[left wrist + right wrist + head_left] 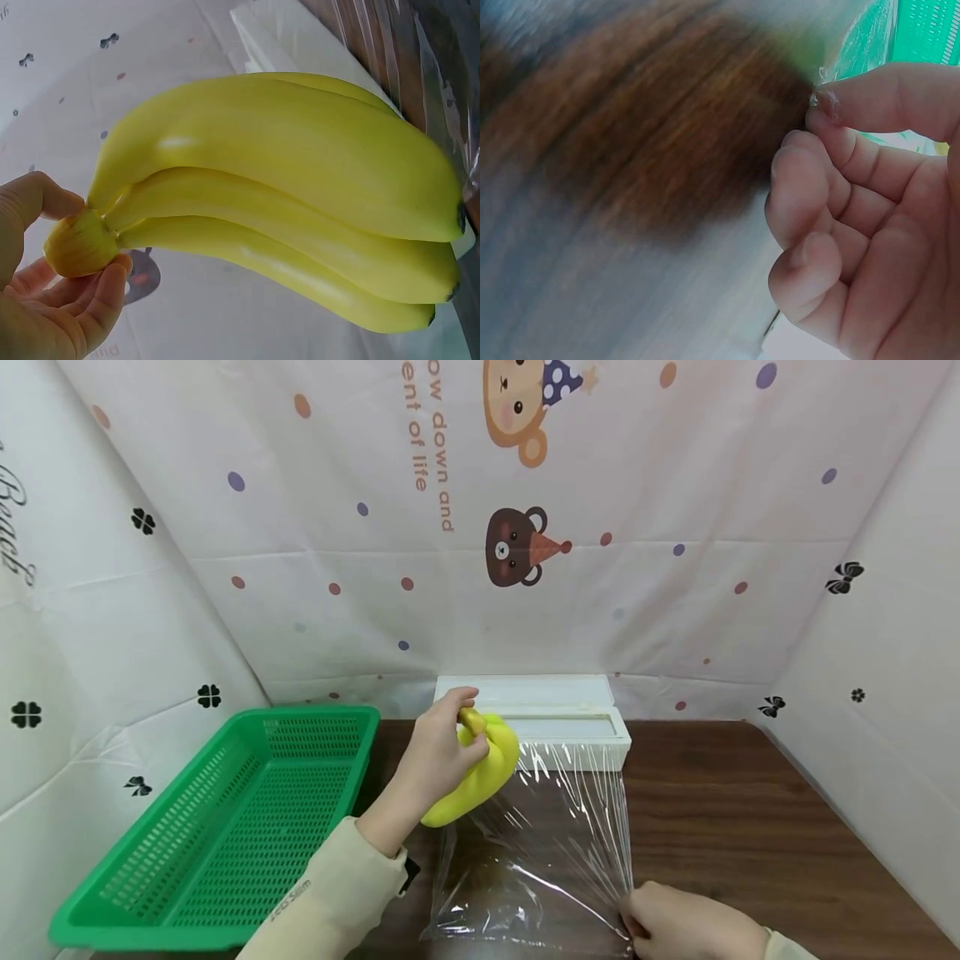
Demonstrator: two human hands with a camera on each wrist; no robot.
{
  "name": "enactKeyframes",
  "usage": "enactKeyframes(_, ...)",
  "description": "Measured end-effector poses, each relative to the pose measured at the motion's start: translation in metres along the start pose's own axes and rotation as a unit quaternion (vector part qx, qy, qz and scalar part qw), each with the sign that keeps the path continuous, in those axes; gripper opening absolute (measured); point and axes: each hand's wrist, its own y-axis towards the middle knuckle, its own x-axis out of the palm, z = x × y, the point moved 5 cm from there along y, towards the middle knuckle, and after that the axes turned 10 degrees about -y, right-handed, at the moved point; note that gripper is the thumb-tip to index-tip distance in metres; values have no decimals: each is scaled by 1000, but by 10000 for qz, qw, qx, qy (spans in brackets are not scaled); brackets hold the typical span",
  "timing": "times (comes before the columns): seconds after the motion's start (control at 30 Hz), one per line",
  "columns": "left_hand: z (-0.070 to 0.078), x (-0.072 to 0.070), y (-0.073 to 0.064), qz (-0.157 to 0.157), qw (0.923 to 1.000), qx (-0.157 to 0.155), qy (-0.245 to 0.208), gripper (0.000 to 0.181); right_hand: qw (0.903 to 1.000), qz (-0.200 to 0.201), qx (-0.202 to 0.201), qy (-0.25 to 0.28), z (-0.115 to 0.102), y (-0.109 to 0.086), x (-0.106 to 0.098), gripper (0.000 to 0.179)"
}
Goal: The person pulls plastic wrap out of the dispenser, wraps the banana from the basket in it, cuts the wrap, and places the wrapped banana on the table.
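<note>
A bunch of yellow bananas (pixel 491 768) hangs above the table, its stem end pinched between the thumb and fingers of my left hand (pixel 442 747). In the left wrist view the bananas (pixel 285 165) stretch away to the right from that stem. Clear plastic wrap (pixel 540 860) runs from a white wrap dispenser box (pixel 555 756) toward me, spread over the table beneath the bananas. Near the front, my right hand (pixel 678 922) pinches the wrap's right front corner. The right wrist view shows thumb and forefinger pressed together on the film, the other fingers curled.
A green perforated basket (pixel 281 827) sits to the left, nothing visible inside it. The dark wooden table (pixel 720 827) extends to the right of the wrap. A printed cloth (pixel 360 610) stands behind, and similar cloth walls enclose both sides.
</note>
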Motion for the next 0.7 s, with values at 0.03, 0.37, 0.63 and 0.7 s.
enactKeyframes(0.03,1,2,0,-27,10000,42,-7,55,10000,-18,-9,18,0,0,0,32)
enactKeyframes(0.37,11,23,1,-322,9977,573,179,56,9999,-43,-8,154,-1,-1,-1,29)
enactKeyframes(0.63,23,36,3,-332,9868,1435,676,54,9999,-19,-96,90,0,0,-3,31)
enactKeyframes(0.7,25,39,3,-308,9847,1557,726,54,9999,-57,-92,80,-1,1,-3,31)
